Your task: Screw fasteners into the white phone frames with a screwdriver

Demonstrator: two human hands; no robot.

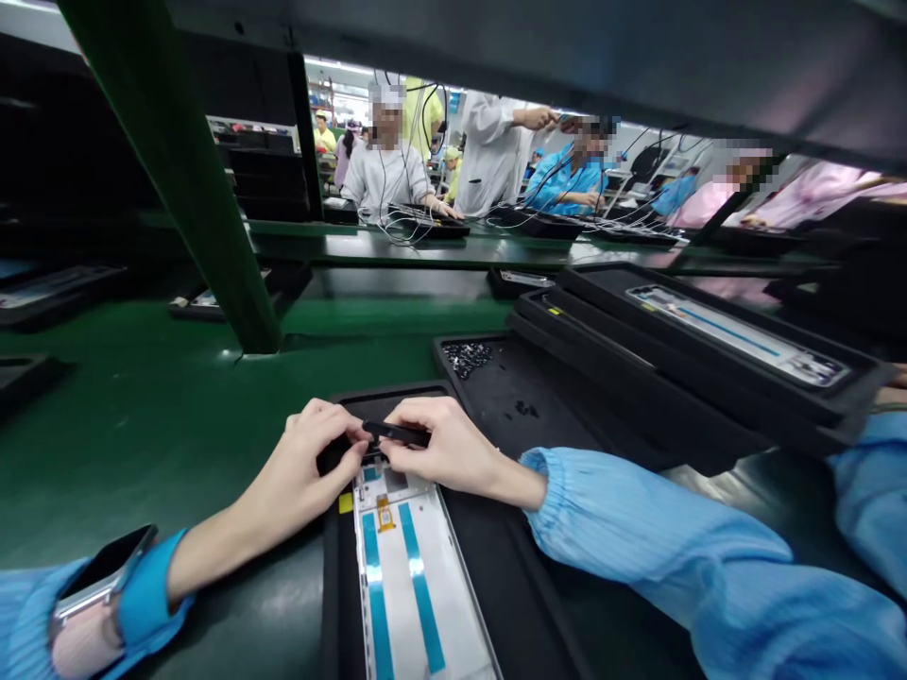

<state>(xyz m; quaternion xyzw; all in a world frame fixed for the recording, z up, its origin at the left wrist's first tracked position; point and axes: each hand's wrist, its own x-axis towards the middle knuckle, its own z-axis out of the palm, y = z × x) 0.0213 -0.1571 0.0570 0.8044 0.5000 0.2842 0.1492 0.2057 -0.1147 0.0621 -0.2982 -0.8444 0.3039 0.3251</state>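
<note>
In the head view a silver phone or tablet frame (418,567) lies in a black foam tray (496,567) on the green bench. Two long blue strips run along it, and a small orange flex cable (385,515) sits near its far end. My right hand (443,439) is closed on a slim black tool (397,433) above that far end, its blunt end pointing left. My left hand (322,453) meets it there, thumb and forefinger pinched together at the tool's left end. Whatever lies between those left fingertips is hidden.
A second black tray (539,378) holds several tiny parts (468,357). Stacked foam trays (673,349) rise at right, the top one bearing another silver frame (737,335). A green post (191,189) slants down at left. Across the line, co-workers (389,170) work among cables.
</note>
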